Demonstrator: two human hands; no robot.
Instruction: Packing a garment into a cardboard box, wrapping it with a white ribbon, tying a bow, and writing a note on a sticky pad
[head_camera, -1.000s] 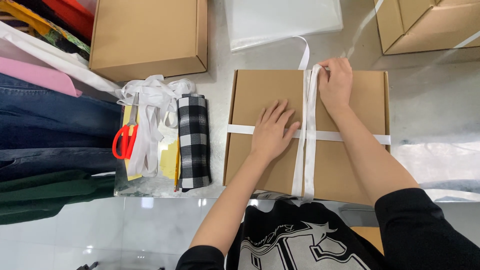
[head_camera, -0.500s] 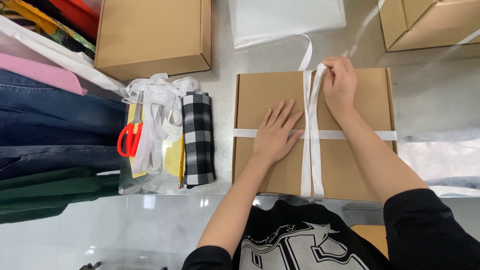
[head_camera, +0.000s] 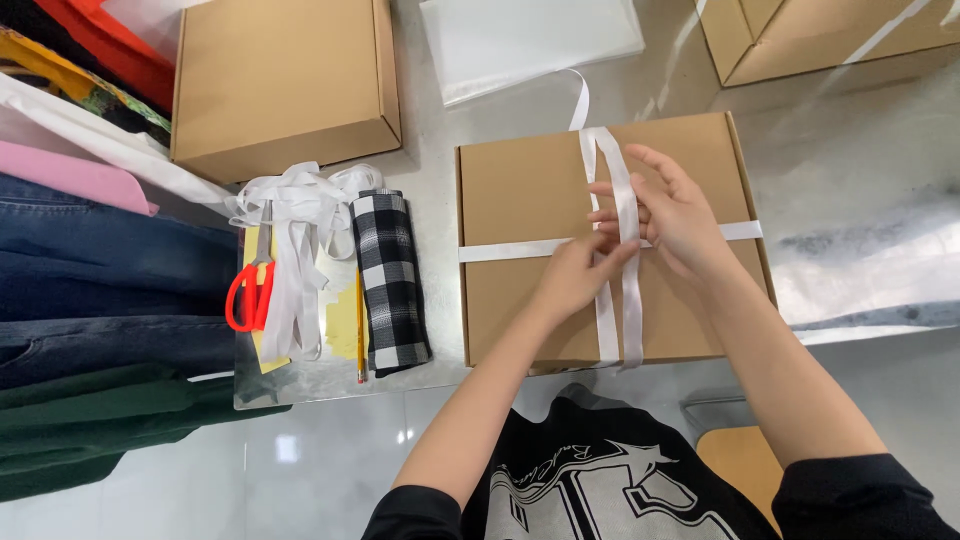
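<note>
White ribbon (head_camera: 628, 215) already crosses the box (head_camera: 520, 185); both hands' fingers (head_camera: 607, 262) pinch it, the knot seemingly untied.

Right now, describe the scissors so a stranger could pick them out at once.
Start at the flat cardboard box with white ribbon crossed over it, where both hands work. Look left past the rolled black-and-white checked cloth to the loose pile of white ribbon. The scissors lie on that pile's left edge; their red-orange handles are the only bright loops there.
</note>
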